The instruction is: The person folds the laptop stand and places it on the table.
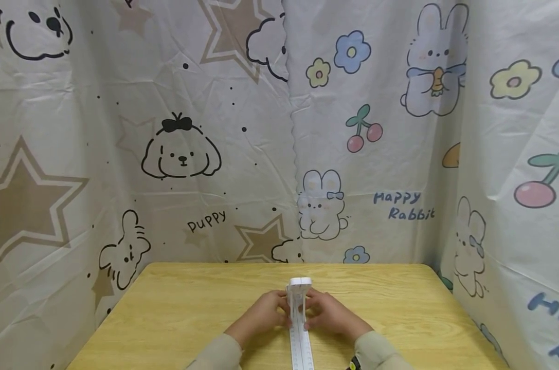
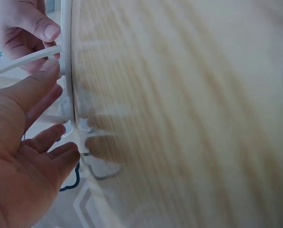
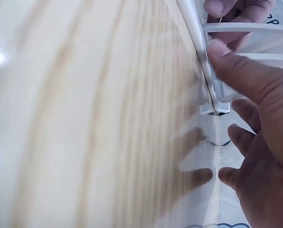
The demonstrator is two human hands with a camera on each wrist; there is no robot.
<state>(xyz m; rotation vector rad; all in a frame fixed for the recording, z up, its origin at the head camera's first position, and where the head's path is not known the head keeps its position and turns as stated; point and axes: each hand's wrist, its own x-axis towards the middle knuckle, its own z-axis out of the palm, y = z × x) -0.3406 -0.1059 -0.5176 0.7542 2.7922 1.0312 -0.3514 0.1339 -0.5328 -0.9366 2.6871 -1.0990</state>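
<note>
A slim white plastic stand is at the middle of the wooden table, with a long marked strip running toward me and thin side struts rising to a flat rounded top. My left hand holds it from the left, thumb against the white bar near a curved strut. From the right, my right hand holds the same stand, its thumb by the struts and its other fingers spread beyond. Parts of the fingertips are hidden behind the struts.
The light wooden table extends around both hands. Printed curtains with puppies, rabbits, stars and flowers hang along the back and both sides. Something dark and yellow shows at the right sleeve cuff.
</note>
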